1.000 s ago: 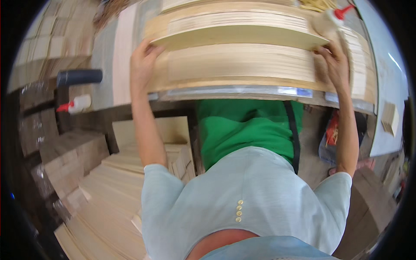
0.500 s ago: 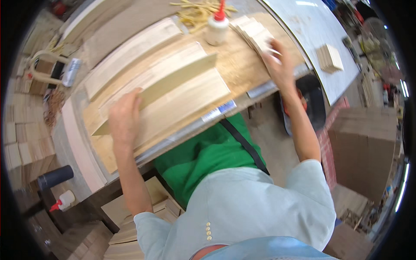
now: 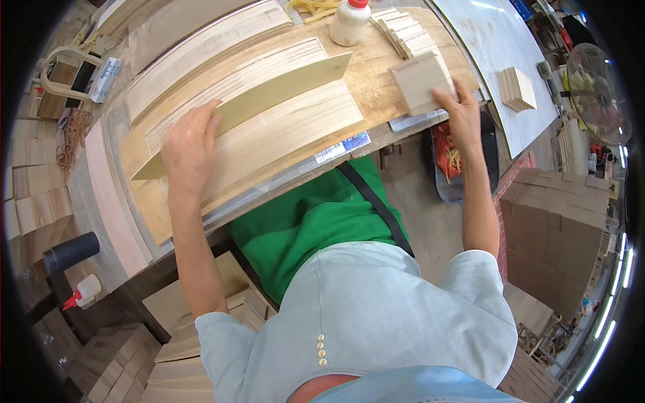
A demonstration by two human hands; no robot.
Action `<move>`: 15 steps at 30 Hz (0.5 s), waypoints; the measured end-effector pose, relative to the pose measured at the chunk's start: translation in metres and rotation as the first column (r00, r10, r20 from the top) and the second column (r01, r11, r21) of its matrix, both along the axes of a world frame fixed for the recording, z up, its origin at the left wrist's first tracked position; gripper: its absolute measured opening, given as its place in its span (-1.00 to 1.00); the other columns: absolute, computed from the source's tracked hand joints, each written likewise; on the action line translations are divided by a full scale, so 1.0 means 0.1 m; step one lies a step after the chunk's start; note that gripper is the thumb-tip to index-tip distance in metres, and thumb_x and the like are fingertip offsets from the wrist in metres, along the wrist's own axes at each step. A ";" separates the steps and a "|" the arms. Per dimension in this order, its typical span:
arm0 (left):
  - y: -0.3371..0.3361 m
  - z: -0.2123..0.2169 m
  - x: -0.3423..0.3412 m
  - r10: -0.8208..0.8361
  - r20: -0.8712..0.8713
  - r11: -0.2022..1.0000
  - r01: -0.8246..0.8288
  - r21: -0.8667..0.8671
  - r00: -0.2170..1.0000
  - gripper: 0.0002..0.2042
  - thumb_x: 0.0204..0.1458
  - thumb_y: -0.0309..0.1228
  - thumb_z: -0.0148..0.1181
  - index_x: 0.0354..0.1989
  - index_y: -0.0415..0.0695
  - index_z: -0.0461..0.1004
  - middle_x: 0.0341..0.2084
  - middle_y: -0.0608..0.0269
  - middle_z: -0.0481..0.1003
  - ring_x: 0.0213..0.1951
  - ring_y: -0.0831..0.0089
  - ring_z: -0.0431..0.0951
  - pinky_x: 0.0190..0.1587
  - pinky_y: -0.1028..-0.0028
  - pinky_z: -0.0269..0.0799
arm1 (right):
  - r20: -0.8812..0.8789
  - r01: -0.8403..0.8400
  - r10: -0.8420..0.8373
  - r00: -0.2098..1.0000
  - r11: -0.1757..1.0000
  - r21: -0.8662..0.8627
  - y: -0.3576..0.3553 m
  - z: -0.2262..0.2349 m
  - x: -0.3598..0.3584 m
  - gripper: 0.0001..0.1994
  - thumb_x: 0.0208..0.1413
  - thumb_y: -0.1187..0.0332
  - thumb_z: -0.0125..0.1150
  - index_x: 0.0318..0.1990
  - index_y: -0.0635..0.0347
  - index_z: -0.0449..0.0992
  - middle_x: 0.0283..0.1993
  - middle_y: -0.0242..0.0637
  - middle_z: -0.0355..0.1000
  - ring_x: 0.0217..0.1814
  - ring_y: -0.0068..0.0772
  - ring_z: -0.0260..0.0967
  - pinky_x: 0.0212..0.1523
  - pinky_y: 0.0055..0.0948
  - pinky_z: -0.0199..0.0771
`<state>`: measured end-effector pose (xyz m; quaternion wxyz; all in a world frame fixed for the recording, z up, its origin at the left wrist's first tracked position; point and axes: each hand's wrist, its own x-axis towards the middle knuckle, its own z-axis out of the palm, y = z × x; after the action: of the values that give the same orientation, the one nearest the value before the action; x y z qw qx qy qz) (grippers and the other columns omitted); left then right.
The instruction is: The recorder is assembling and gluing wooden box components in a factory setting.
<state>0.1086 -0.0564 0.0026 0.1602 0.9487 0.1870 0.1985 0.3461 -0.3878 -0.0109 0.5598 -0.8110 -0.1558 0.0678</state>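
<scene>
My left hand point(image 3: 190, 144) is closed over the left part of a long thin board point(image 3: 282, 87) that stands on edge. That board rises between pale flat boards, with one wide flat board point(image 3: 295, 131) on its near side. In my right hand point(image 3: 462, 111) is a small squarish wooden panel point(image 3: 418, 84), pinched at its right edge between thumb and fingers and slightly blurred. Just beyond the panel lies a fanned stack of small wooden pieces point(image 3: 411, 35). A white glue bottle point(image 3: 349, 25) with a red cap stands to the left of that stack.
More long boards point(image 3: 215, 50) lie farther back on the worktable point(image 3: 376, 94). At right, a pale side table point(image 3: 484, 40) carries a small block of panels point(image 3: 516, 88). A black bin point(image 3: 443, 181) sits below the table edge, cardboard boxes point(image 3: 554, 208) behind it. Another glue bottle point(image 3: 87, 289) lies at lower left.
My right hand has lifted a small wooden panel from the fanned stack and brought it nearer. My left hand stays on the upright board. The whole view has shifted slightly.
</scene>
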 end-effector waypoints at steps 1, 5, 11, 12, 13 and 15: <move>-0.01 0.00 0.01 -0.007 0.022 1.000 0.007 0.010 1.000 -0.79 0.08 -0.44 0.10 -0.12 -0.13 0.52 -0.23 0.05 0.53 -0.18 0.11 0.53 -0.15 0.32 0.40 | 0.014 -0.040 0.040 0.999 0.999 -0.032 0.08 -0.04 -0.05 -0.63 0.05 0.38 0.23 -0.01 0.40 0.43 -0.19 -0.25 0.50 -0.19 -0.55 0.43 -0.16 -0.55 0.41; 0.00 -0.02 -0.02 0.018 0.005 0.999 -0.017 -0.033 1.000 -0.79 0.07 -0.45 0.10 -0.12 -0.13 0.52 -0.23 0.05 0.53 -0.18 0.11 0.53 -0.15 0.32 0.40 | 0.069 -0.135 0.147 0.987 0.979 -0.156 0.48 -0.11 -0.24 -0.63 0.05 0.33 0.23 -0.03 0.37 0.43 -0.24 -0.17 0.51 -0.25 -0.48 0.45 -0.23 -0.48 0.43; -0.01 -0.03 -0.03 -0.017 0.017 0.999 0.017 0.029 1.000 -0.79 0.07 -0.44 0.11 -0.12 -0.13 0.52 -0.23 0.05 0.53 -0.19 0.12 0.53 -0.16 0.32 0.40 | 0.187 -0.168 0.210 0.959 0.961 -0.218 0.68 -0.11 -0.33 -0.63 0.03 0.36 0.21 -0.03 0.38 0.41 -0.24 0.06 0.48 -0.26 -0.12 0.48 -0.24 -0.33 0.45; -0.02 -0.04 -0.03 -0.010 0.017 1.000 0.009 0.028 1.000 -0.79 0.07 -0.44 0.11 -0.12 -0.12 0.52 -0.23 0.05 0.53 -0.19 0.12 0.53 -0.16 0.31 0.40 | 0.143 -0.184 0.220 0.965 0.956 -0.230 0.70 -0.07 -0.37 -0.64 0.02 0.37 0.21 -0.04 0.38 0.41 -0.25 0.07 0.48 -0.25 -0.07 0.47 -0.24 -0.31 0.44; -0.02 -0.04 -0.03 -0.002 0.018 1.000 0.002 0.029 1.000 -0.79 0.07 -0.44 0.11 -0.11 -0.12 0.52 -0.23 0.04 0.53 -0.19 0.11 0.53 -0.16 0.31 0.40 | 0.141 -0.185 0.221 0.965 0.955 -0.231 0.73 -0.03 -0.41 -0.64 0.02 0.37 0.21 -0.04 0.38 0.41 -0.25 0.07 0.48 -0.25 -0.07 0.47 -0.24 -0.31 0.44; -0.02 -0.04 -0.03 0.000 0.014 1.000 0.000 0.028 1.000 -0.79 0.07 -0.44 0.11 -0.12 -0.12 0.52 -0.23 0.04 0.53 -0.19 0.12 0.53 -0.16 0.31 0.40 | 0.311 -0.221 0.318 0.896 0.925 -0.308 0.76 0.01 -0.49 -0.65 0.03 0.38 0.19 -0.05 0.39 0.40 -0.25 0.08 0.45 -0.23 -0.01 0.45 -0.22 -0.25 0.42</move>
<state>0.1057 -0.0579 -0.0011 0.1484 0.9493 0.1831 0.2079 0.2975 -0.3116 -0.0099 0.3940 -0.8473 -0.3558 0.0178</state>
